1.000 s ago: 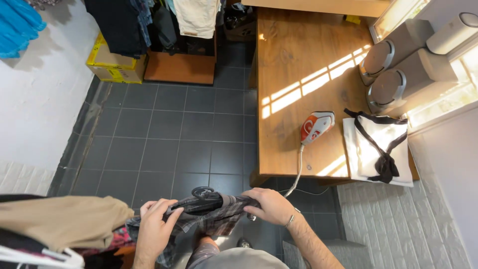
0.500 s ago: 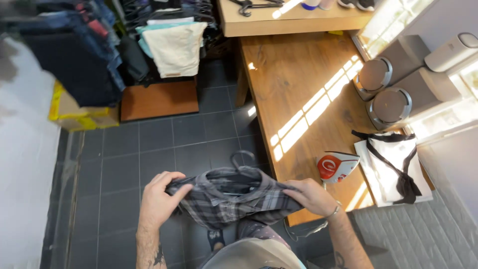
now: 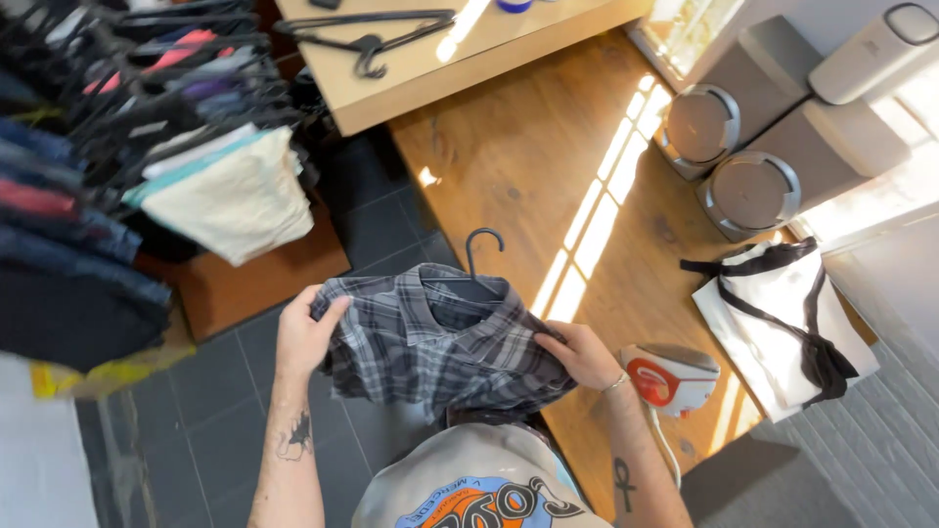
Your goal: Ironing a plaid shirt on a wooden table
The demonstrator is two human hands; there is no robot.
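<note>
A grey plaid shirt [image 3: 430, 347] hangs on a black hanger [image 3: 476, 266] in front of me, over the edge of a wooden table [image 3: 548, 166]. My left hand [image 3: 305, 332] grips the shirt's left shoulder. My right hand [image 3: 582, 354] holds the shirt's right shoulder, close to a white and orange iron [image 3: 670, 376] that rests on the table with its cord running down.
A rack of hanging clothes [image 3: 127, 166] fills the left side. Another black hanger [image 3: 367, 34] lies on a lighter table at the top. A white bag with black straps [image 3: 782, 323] and two round grey speakers [image 3: 724, 156] sit on the right.
The shirt on its hanger has come up from low over the dark tiled floor to the table's edge, and both hands now hold its shoulders spread apart. The view has shifted toward the clothes rack.
</note>
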